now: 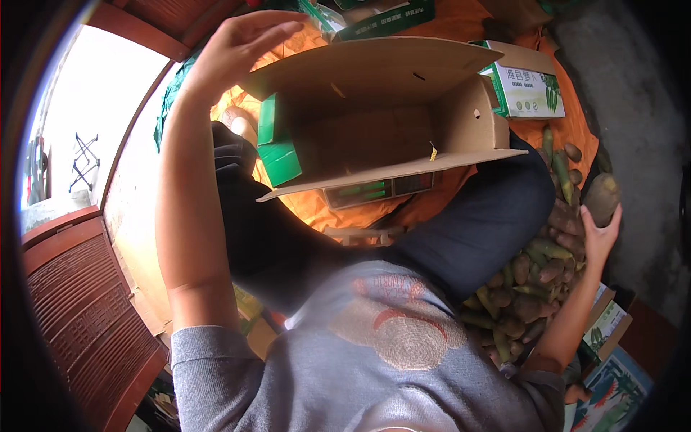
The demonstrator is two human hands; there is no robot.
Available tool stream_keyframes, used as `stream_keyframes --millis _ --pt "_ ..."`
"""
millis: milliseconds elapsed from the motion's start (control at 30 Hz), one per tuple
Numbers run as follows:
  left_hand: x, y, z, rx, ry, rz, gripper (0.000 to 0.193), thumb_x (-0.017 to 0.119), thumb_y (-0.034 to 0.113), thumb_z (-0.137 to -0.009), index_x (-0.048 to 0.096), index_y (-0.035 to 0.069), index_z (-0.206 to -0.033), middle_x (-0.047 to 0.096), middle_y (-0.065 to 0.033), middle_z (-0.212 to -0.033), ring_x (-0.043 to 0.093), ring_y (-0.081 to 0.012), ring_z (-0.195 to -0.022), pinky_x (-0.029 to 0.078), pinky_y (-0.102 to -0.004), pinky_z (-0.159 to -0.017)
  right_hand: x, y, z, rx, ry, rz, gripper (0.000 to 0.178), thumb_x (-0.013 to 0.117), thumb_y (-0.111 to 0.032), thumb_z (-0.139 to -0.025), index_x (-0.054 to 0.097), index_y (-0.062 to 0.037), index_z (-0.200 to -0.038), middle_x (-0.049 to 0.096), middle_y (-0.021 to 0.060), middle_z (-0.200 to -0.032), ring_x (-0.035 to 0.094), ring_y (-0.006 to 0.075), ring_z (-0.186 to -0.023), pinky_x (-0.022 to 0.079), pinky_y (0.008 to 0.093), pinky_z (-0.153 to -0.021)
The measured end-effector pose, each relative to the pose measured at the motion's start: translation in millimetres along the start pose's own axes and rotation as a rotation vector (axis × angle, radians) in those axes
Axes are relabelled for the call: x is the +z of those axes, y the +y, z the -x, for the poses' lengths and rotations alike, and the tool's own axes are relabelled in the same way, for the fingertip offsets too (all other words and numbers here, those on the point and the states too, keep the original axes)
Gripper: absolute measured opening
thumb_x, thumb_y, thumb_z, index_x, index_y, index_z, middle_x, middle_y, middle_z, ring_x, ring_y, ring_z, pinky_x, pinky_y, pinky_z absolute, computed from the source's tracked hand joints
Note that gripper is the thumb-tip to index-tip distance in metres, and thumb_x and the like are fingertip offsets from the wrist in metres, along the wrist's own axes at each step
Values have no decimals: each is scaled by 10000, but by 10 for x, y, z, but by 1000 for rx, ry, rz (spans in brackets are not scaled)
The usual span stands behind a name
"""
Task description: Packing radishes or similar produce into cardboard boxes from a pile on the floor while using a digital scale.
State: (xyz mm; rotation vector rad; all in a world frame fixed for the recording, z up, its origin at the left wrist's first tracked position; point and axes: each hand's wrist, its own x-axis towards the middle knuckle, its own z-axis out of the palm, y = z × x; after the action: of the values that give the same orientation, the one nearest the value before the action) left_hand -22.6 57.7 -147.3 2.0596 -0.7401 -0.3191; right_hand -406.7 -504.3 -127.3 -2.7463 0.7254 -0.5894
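Note:
My right hand (603, 236) is closed around the lower end of a large brown tuber (602, 196), at the right edge of the produce pile. The pile (529, 299) mixes brown tubers with long green radishes. An open cardboard box (374, 122) with green end flaps stands between my legs, and no produce shows inside it. My left hand (248, 47) is raised at the box's far left corner with its fingers stretched out and nothing in them. Whether it touches the flap, I cannot tell. A scale with a lit green display (371, 191) shows under the box's near flap.
Orange sheeting (425, 216) lies under the box. A white and green printed carton (529, 90) stands at the far right, another green carton (381, 18) at the far edge. A brown-red carved panel (90, 309) is at left. Grey floor (633, 144) runs along the right.

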Motion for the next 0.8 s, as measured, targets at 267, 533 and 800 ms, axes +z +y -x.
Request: stream_keyframes --millis 267,533,800 --pt "-11 -61 215 5 -142 -79 497 702 378 -942 641 25 -1286 729 -124 -1109 698 -221 -1015 535 -336 -910 343 -3180 -902 -783 -671 -65 828 797 -42 -571 518 10 -1349 608 191 -1270 572 360 -1206 446 407 -1032" --pt "-88 90 250 -85 -215 -215 369 589 299 -996 657 5 -1209 720 -198 -896 705 -356 -871 552 -430 -798 2871 -3967 -420 -992 -1284 166 767 824 -278 -675 518 4 -1320 638 242 -1186 621 384 -1120 500 451 -960" --pt "-70 -156 320 36 -135 -211 245 570 225 -993 692 30 -1077 701 -199 -897 670 -395 -882 542 -454 -800 3737 -4350 13 -1078 -1475 42 696 729 -269 -826 463 -59 -1433 578 197 -1353 521 341 -1306 424 443 -1086"
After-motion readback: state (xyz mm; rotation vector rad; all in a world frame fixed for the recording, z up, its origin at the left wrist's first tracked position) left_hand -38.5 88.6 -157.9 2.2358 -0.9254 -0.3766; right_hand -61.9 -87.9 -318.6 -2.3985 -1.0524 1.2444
